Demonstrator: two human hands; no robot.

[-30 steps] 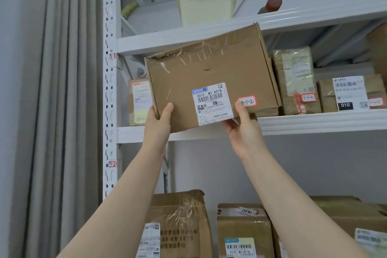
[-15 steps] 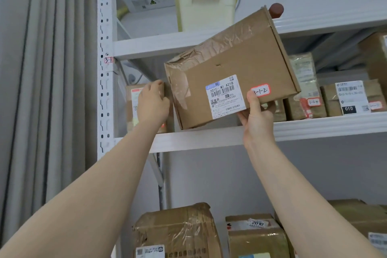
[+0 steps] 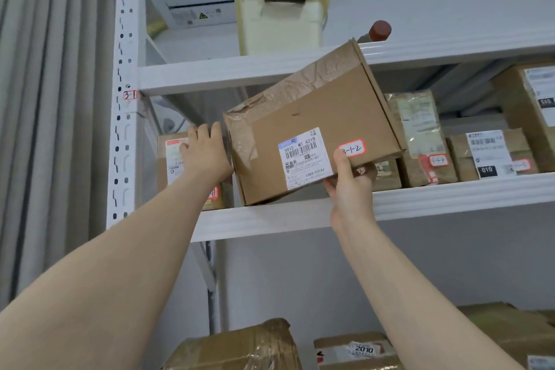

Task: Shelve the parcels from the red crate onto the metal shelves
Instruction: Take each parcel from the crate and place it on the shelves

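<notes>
Parcel (image 3: 300, 117) marked 3-1-2 sits tilted, its lower left corner on the metal shelf (image 3: 435, 201) and its right side raised. Right hand (image 3: 350, 186) grips its lower right edge, thumb on the front face. Left hand (image 3: 205, 156) clasps the top of a small parcel (image 3: 172, 165) standing just beside it at the shelf's left end.
</notes>
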